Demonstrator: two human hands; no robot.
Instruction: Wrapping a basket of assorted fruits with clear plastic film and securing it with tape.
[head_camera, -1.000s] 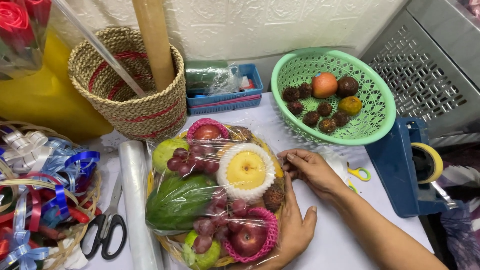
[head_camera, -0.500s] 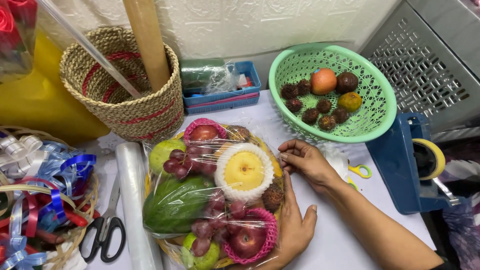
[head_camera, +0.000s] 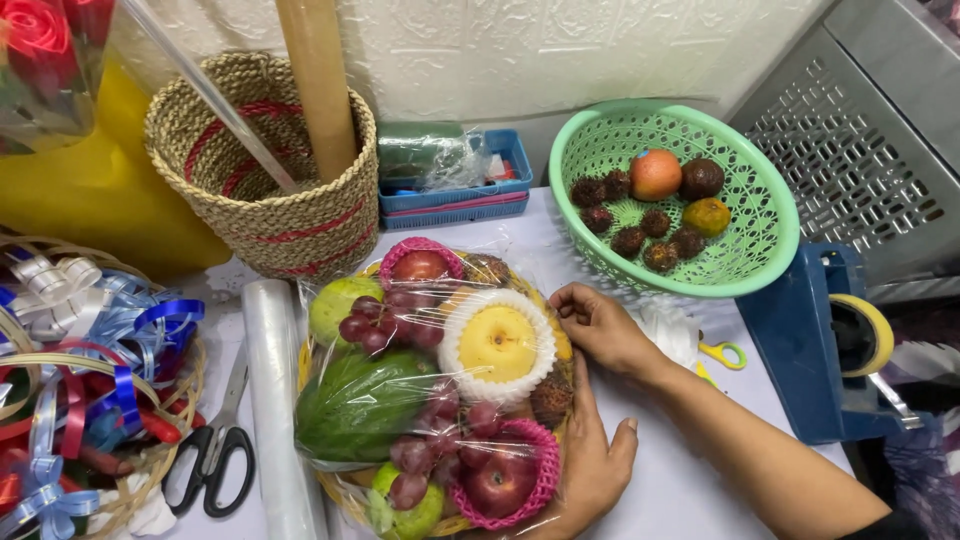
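**Both hands pressed to a wrapped fruit basket**

Head view: A fruit basket (head_camera: 440, 400) covered in clear film sits at the middle of the white table (head_camera: 690, 480), near its front edge. Under the film lie a yellow pear in a white foam net, red apples in pink nets, dark grapes, a green papaya and green fruits. The right hand (head_camera: 600, 325) rests against the basket's right rim, fingers curled on the film there; whether it pinches the film cannot be told. The left hand (head_camera: 592, 460) lies flat with fingers together against the basket's lower right side, thumb spread toward the table.

To the basket's left a roll of clear film (head_camera: 275, 400) lies lengthwise, with black-handled scissors (head_camera: 215, 445) just beside it. A woven straw basket (head_camera: 265, 180) stands at the back left, a blue tray (head_camera: 455, 190) behind centre. A green plastic basket (head_camera: 675, 195) with small fruits stands tilted at the back right, and a blue tape dispenser (head_camera: 820, 340) sits at the right edge.
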